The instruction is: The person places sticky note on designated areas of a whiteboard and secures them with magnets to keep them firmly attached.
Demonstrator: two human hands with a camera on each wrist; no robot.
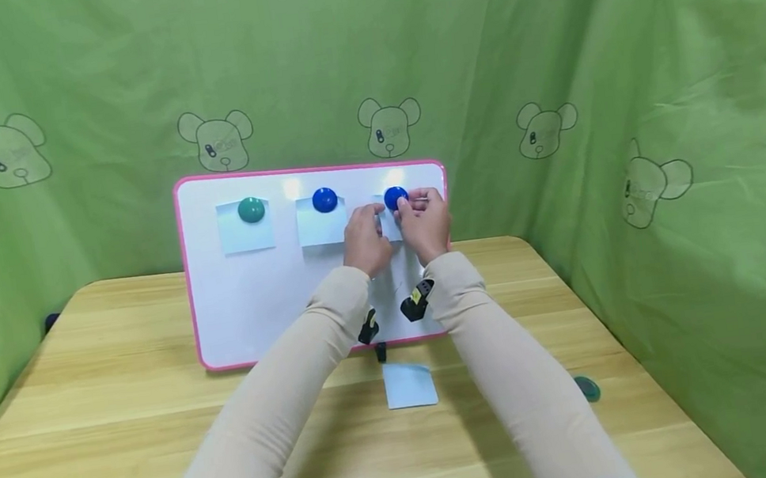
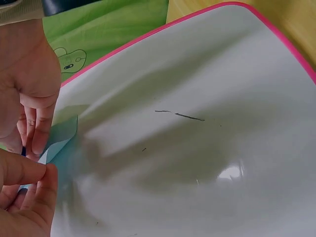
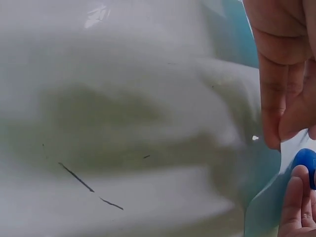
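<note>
My left hand (image 1: pixel 366 239) pinches the left edge of a light blue sticky note (image 1: pixel 390 228) between thumb and finger, against the right part of a pink-framed whiteboard (image 1: pixel 255 310). The note's paper (image 2: pixel 59 133) bends away from the board in the left wrist view. At its top, my right hand (image 1: pixel 426 222) holds a round blue magnet (image 1: pixel 395 197) with its fingertips. The same blue magnet (image 3: pixel 304 159) shows beside the right fingers in the right wrist view, partly cut off by the frame edge.
Left on the board, a green magnet (image 1: pixel 251 210) sits over one note (image 1: pixel 246 236), and another blue magnet (image 1: pixel 324 200) over a second note (image 1: pixel 320 228). A loose blue note (image 1: pixel 410 385) lies on the wooden table (image 1: pixel 130 461). A green magnet (image 1: pixel 588 388) rests near the right edge.
</note>
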